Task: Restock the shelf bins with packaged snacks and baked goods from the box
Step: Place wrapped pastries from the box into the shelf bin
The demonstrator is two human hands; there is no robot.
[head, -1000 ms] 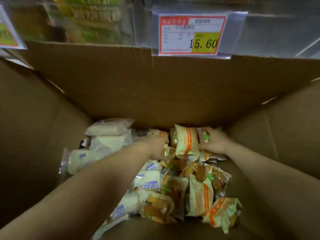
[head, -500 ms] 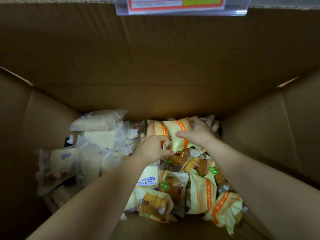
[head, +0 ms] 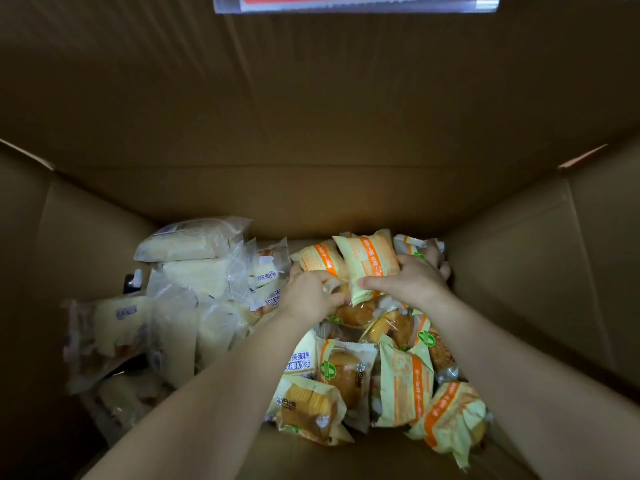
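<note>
Both my hands reach deep into a big cardboard box (head: 311, 150). My right hand (head: 412, 284) grips a pale yellow cake packet with an orange stripe (head: 367, 259) at the far wall. Beside it, my left hand (head: 308, 294) curls round a second orange-striped packet (head: 320, 259). Under and before the hands lie several more yellow and orange bun packets (head: 398, 382). Clear packets of pale cake (head: 194, 240) are piled at the left.
The box's far flap stands upright, and side flaps (head: 554, 254) rise at left and right. The bottom edge of a shelf price tag holder (head: 353, 3) shows above the flap. Bare cardboard floor (head: 374, 459) lies in front of the packets.
The view has tilted down, and the price tag has slid almost out of sight. Both hands have closed on orange-striped packets at the far wall and drawn them together.
</note>
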